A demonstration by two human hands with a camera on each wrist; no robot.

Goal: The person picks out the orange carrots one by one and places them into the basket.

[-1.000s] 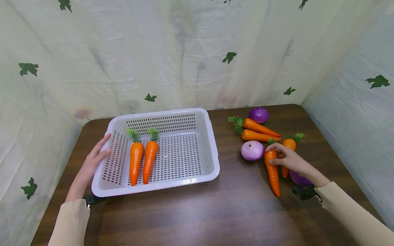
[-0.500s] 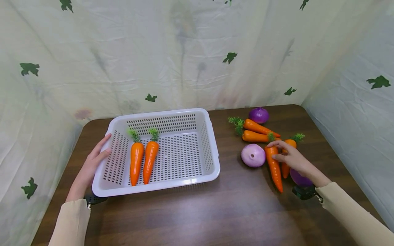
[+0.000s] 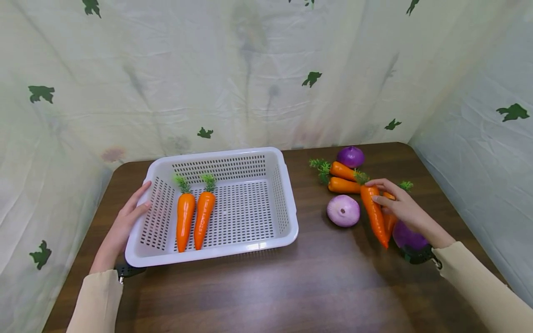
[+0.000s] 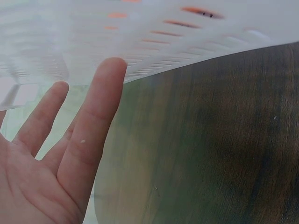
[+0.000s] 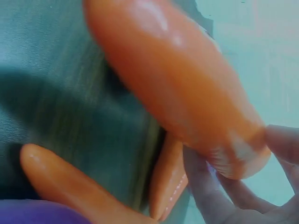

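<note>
My right hand (image 3: 399, 206) pinches an orange carrot (image 3: 374, 210) near its leafy top, thumb on one side and fingers on the other. In the right wrist view this carrot (image 5: 182, 79) appears above the tabletop, with other carrots beyond it. A pale purple onion (image 3: 343, 211) rests just left of it. Under the right hand, another carrot (image 3: 390, 221) is partly hidden, and a dark purple onion (image 3: 408, 236) sits by the wrist. My left hand (image 3: 124, 224) touches the left wall of a white plastic basket (image 3: 220, 255) with extended fingers (image 4: 96, 109).
Two carrots (image 3: 204, 219) lie side by side in the basket's left part. Behind the held carrot, two more carrots (image 3: 343, 185) point their leaves left, beside a purple onion (image 3: 351, 157). A patterned curtain (image 3: 266, 83) borders the brown table (image 3: 258, 296) at the back and sides.
The right hand has raised its carrot and shifted it slightly back and right. The pale onion has rolled a little, its root end now facing forward. Left hand and basket stay put.
</note>
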